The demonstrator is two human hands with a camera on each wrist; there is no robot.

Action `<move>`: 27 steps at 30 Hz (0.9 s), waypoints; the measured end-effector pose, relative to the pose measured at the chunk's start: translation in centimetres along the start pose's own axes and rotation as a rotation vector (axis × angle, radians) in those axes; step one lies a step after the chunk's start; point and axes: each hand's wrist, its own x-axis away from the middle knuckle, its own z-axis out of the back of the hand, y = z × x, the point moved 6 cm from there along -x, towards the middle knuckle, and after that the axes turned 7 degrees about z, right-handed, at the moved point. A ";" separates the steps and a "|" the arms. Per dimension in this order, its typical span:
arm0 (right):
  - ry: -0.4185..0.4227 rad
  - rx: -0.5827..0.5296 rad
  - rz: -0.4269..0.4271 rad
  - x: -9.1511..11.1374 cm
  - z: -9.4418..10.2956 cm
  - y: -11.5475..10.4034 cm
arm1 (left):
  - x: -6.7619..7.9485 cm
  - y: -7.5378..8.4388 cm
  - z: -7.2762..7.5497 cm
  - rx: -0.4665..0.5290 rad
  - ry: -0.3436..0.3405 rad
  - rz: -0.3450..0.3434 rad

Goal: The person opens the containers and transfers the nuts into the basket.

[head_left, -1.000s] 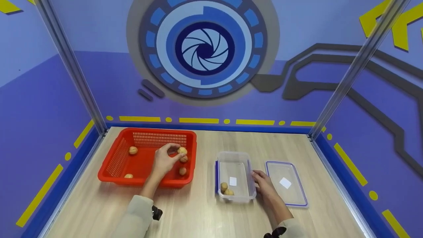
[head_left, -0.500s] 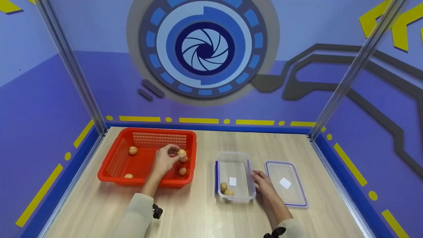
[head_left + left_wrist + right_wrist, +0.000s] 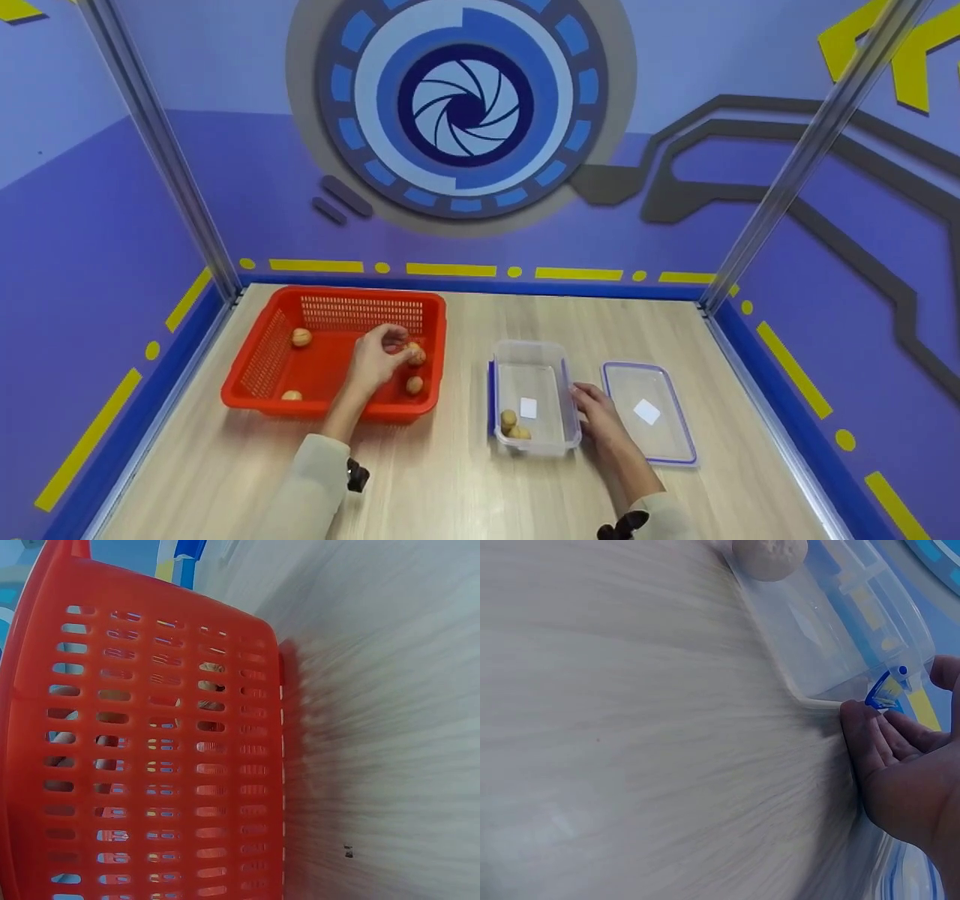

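Note:
My left hand (image 3: 373,362) is inside the red plastic basket (image 3: 433,405), thumb and fingers around a walnut (image 3: 413,349) low beside another walnut. Another walnut (image 3: 414,385) lies in front of these. In the left wrist view the slotted wall of the basket (image 3: 172,739) mostly hides the hand. My right hand (image 3: 600,414) holds the right side of a clear plastic container (image 3: 550,390). In the right wrist view the fingers of the right hand (image 3: 907,772) meet the container's lower wall by a blue-edged clip. Several walnuts (image 3: 510,420) sit in its near left corner.
Two more walnuts lie in the basket, one walnut (image 3: 301,337) at the back left, one walnut (image 3: 292,395) at the front. A blue-rimmed clear lid (image 3: 667,431) lies flat right of the container. Printed panels (image 3: 465,247) enclose the wooden table (image 3: 420,480).
The walnut at my left hand has come down slightly, closer to the one beneath it. My right hand and the container keep their place. The head view has tilted slightly.

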 end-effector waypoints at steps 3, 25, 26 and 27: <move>0.003 -0.007 -0.001 0.0 0.0 0.0 | -0.1 0.0 0.1 -0.012 0.003 0.004; 0.005 0.007 -0.007 -0.2 0.1 0.1 | 2.8 5.7 -3.0 -0.075 -0.032 -0.226; 0.006 0.002 -0.010 -0.2 0.1 0.1 | 3.0 6.0 -3.3 -0.090 -0.040 -0.237; 0.007 0.002 -0.009 -0.2 0.1 0.1 | 3.3 6.3 -3.6 -0.107 -0.048 -0.249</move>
